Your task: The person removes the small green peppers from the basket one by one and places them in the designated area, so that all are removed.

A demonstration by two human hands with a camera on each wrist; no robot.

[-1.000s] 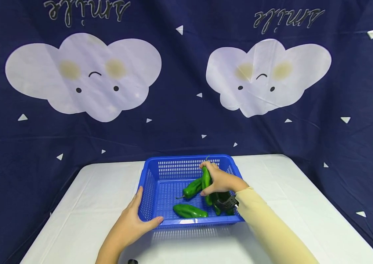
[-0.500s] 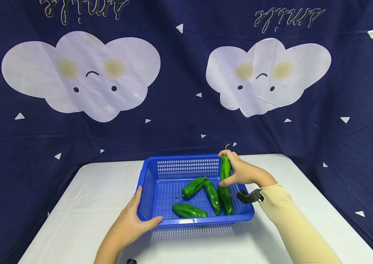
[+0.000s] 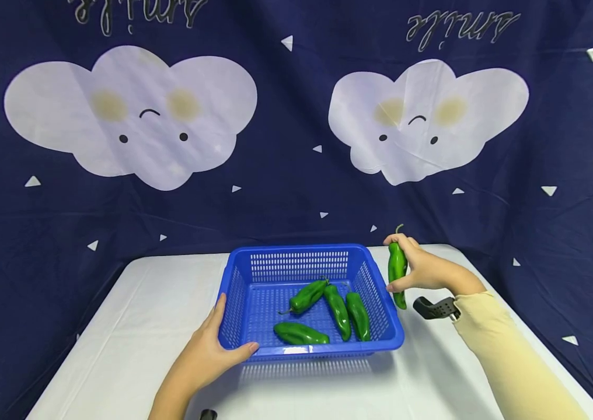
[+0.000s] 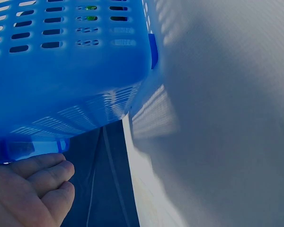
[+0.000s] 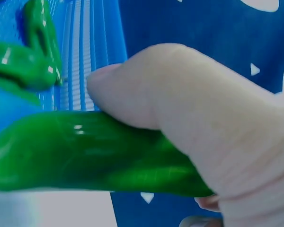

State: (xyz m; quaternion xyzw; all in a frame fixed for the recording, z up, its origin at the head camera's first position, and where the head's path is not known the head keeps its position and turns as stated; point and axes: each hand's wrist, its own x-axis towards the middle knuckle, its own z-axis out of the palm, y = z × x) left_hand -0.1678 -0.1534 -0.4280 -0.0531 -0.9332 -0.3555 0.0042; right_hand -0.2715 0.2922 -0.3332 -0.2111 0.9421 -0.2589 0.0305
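Note:
Off the right side of the blue basket [image 3: 296,352], my right hand [image 3: 419,270] pinches a green pepper [image 3: 397,271] that hangs upright, stem up. Seen from the right wrist, the thumb [image 5: 132,87] presses along the held pepper [image 5: 85,151], and the fingers behind it are mostly hidden. My left hand [image 3: 207,350] touches the basket's front left corner, its thumb lying on the front rim and its fingers along the left side. In the left wrist view that hand's fingers [image 4: 45,177] show beside the basket wall [image 4: 71,80]. Several green peppers [image 3: 335,312] lie inside the basket.
The basket stands on a white-covered table [image 3: 133,332], with cloth showing on both sides of it. Behind the table hangs a dark blue curtain [image 3: 286,116] printed with clouds. A black strap [image 3: 435,308] is on the right wrist.
My right hand has lifted the pepper out of the basket and carried it right, past the right rim. My left hand has stayed at the corner.

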